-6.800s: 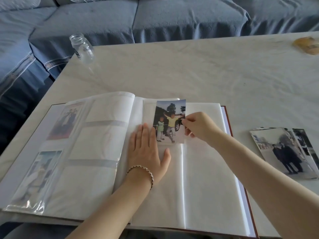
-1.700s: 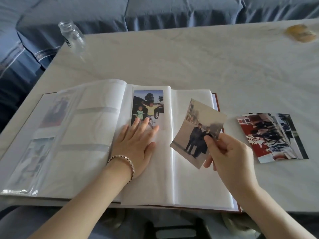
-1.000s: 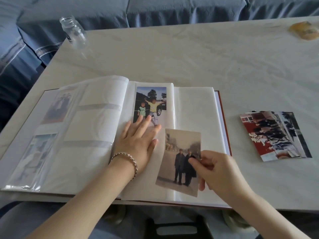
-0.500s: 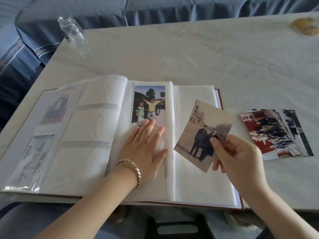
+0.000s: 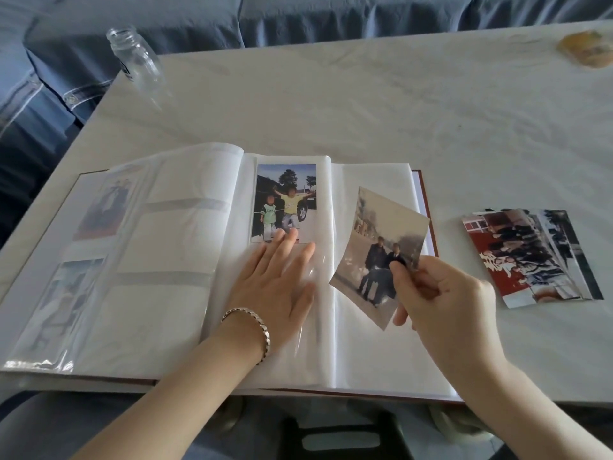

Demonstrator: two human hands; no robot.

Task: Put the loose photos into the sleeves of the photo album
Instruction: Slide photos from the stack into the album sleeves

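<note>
The photo album lies open at the table's near edge. A colour photo of two children sits in the upper sleeve of its middle page. My left hand lies flat with straight fingers on the lower sleeve of that page, just below this photo. My right hand pinches a faded photo of two people in dark coats by its lower right corner, tilted and lifted above the right page. A small pile of loose photos lies on the table right of the album.
A clear glass jar stands at the table's far left corner. A yellowish object lies at the far right. A blue sofa runs behind the white table. Two filled sleeves show on the album's left page.
A second ago my right hand held the faded photo low over the middle page; it has since lifted it right and tilted it. Left hand barely moved.
</note>
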